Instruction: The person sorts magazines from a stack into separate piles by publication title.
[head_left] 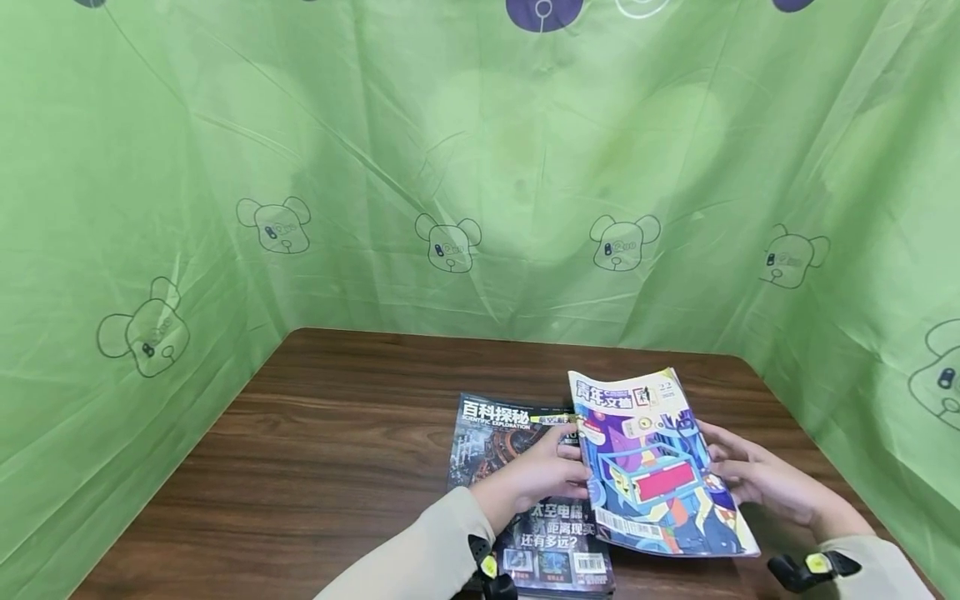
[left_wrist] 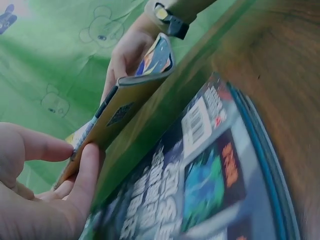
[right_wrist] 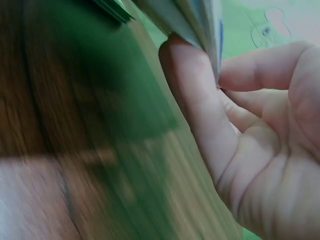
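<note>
A colourful magazine (head_left: 663, 479) is held raised and tilted, its right part over the wooden table and its left edge overlapping a dark science magazine (head_left: 558, 533). My left hand (head_left: 536, 475) pinches the colourful magazine's left edge; in the left wrist view the thumb and fingers (left_wrist: 89, 167) squeeze its spine. On the opposite side, my right hand (head_left: 772, 483) grips the right edge, and the right wrist view has the page edges (right_wrist: 212, 45) between thumb and fingers. The dark magazine lies face up on top of a stack, its layered edges (left_wrist: 267, 165) visible in the left wrist view.
The brown wooden table (head_left: 315, 467) extends left of and behind the magazines. Green cloth (head_left: 525, 150) printed with bear heads hangs around its back and sides. A dark strap device (head_left: 813, 567) sits on each wrist.
</note>
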